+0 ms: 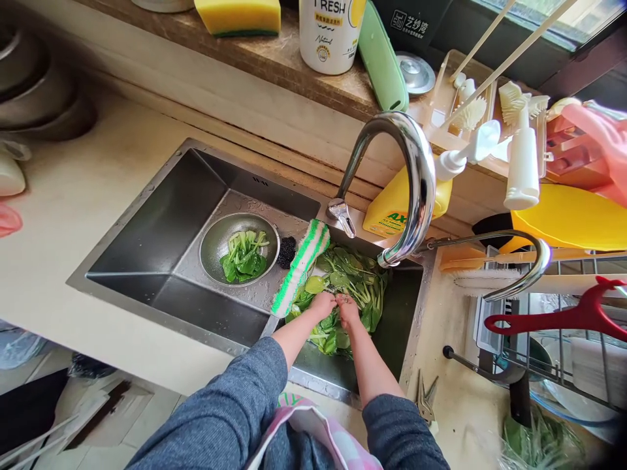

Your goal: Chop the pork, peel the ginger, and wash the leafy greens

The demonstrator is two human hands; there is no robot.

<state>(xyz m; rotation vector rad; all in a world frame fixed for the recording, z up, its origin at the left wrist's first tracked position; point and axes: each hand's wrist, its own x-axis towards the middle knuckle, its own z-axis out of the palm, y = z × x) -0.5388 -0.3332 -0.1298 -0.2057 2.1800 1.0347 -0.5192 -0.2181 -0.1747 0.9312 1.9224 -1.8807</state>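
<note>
Both hands are close together over a heap of leafy greens (pixel 360 267) in the right sink basin. My left hand (pixel 323 305) is closed, its fingertips pinching at the greens. Almost touching it, my right hand (pixel 347 308) is closed in the same way, its fingers bent inward at the greens. The exact stem or leaf between the fingertips is too small to make out. In the left basin, a round metal strainer (pixel 208 251) holds a small pile of picked greens (pixel 245 256).
A green-and-white striped cloth (pixel 302 266) hangs over the sink divider, beside a dark scouring pad (pixel 287 252). The curved faucet (pixel 422 170) arches above the right basin. A yellow detergent bottle (pixel 392 202) stands behind it. Kitchen scissors (pixel 426 398) and a dish rack (pixel 543 352) are at right.
</note>
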